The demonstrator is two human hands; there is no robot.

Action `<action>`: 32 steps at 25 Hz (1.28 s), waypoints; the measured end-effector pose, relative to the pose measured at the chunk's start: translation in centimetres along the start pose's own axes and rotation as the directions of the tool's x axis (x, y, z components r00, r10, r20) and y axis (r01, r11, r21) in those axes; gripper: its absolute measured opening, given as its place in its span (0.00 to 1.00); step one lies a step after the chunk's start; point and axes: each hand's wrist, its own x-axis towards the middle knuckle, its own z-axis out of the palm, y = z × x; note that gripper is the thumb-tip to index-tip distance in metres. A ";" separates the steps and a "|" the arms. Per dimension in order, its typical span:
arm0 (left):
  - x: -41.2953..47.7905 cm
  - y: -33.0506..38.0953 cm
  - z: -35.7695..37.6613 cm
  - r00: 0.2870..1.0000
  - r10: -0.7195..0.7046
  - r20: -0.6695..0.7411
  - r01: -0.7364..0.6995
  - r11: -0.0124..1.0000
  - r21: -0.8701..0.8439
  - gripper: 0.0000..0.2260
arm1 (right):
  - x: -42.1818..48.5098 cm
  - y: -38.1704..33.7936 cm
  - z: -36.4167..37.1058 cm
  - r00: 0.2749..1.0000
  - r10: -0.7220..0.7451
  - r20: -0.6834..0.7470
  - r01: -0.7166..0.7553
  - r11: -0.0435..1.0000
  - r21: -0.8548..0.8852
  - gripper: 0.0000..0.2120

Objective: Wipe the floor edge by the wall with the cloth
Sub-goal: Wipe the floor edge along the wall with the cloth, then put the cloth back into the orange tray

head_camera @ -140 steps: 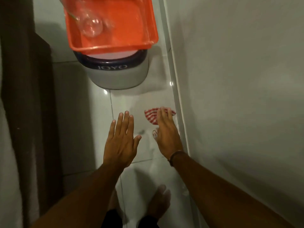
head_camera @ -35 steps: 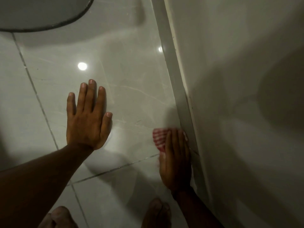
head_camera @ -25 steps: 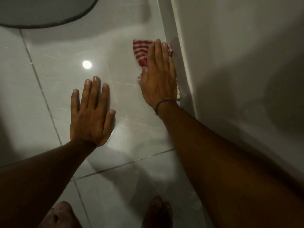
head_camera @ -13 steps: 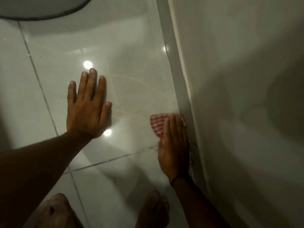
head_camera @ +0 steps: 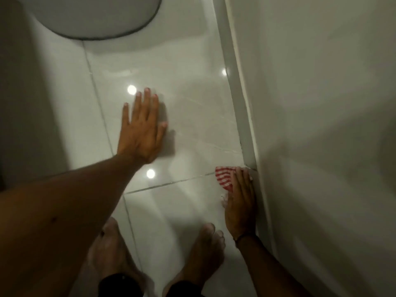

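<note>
A red-and-white checked cloth [head_camera: 224, 179] lies flat on the glossy white floor tile, right against the skirting strip [head_camera: 240, 108] at the foot of the wall [head_camera: 321, 125]. My right hand [head_camera: 241, 206] presses palm-down on the cloth, fingers together and pointing away from me; most of the cloth is hidden under it. My left hand [head_camera: 142, 129] rests flat on the tile to the left, fingers spread, holding nothing.
My two bare feet [head_camera: 205, 249] stand on the tile just behind the right hand. A round grey container base [head_camera: 96, 16] sits at the top left. A dark shadowed edge runs down the left side.
My right hand has slid the cloth back toward me along the skirting, close to my feet, after reaching far forward a second ago. The left hand stays planted on the tile.
</note>
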 end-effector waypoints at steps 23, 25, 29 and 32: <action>11.8 -2.9 -40.1 0.976 -0.189 -0.108 0.174 0.976 -0.132 0.33 | 38.0 -46.5 -31.2 0.937 -0.327 -0.120 0.343 0.927 0.149 0.30; 13.4 -4.2 -38.6 0.983 -0.153 -0.102 0.141 0.983 -0.116 0.33 | 42.0 -48.0 -28.7 0.940 -0.331 -0.078 0.338 0.937 0.092 0.29; 15.3 -5.8 -36.1 0.991 -0.086 -0.103 0.078 0.993 -0.084 0.32 | 47.3 -49.1 -23.7 0.946 -0.317 0.074 0.323 0.942 -0.093 0.32; 15.1 -6.0 -35.4 0.988 -0.079 -0.129 0.076 0.997 -0.030 0.31 | 48.1 -49.2 -22.2 0.941 -0.292 0.174 0.316 0.939 -0.134 0.35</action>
